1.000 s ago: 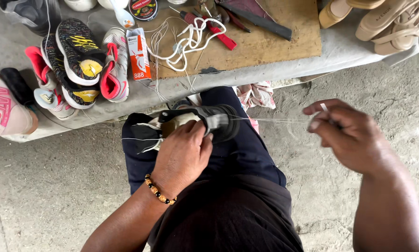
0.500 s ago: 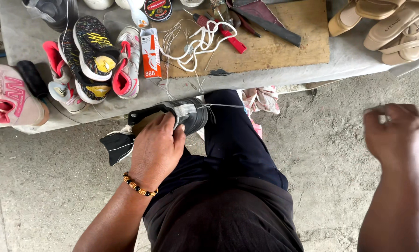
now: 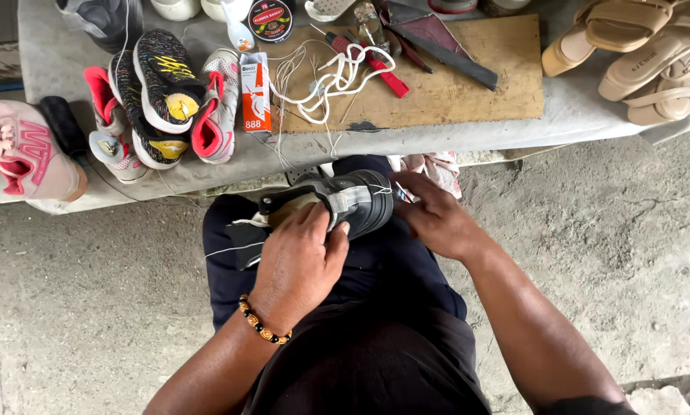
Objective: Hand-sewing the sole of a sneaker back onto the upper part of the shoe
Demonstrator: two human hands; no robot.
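This is a shoe-repair stall or cobbler's workplace, set low on rough, cracked concrete ground [image 3: 606, 230]. A cloth-covered bench [image 3: 514, 131] carries a worn wooden work board [image 3: 468, 92] with hand tools [image 3: 391, 73], loose white laces [image 3: 337, 77], a round tin [image 3: 270, 19] and a small glue box [image 3: 254, 92]. Sneakers [image 3: 160, 100] and tan sandals [image 3: 645, 54] lie crowded at both ends, as in a repair queue.

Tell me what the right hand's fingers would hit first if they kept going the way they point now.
Probably the toe of the dark shoe on the lap: the right hand points left at it, fingers already at its edge.
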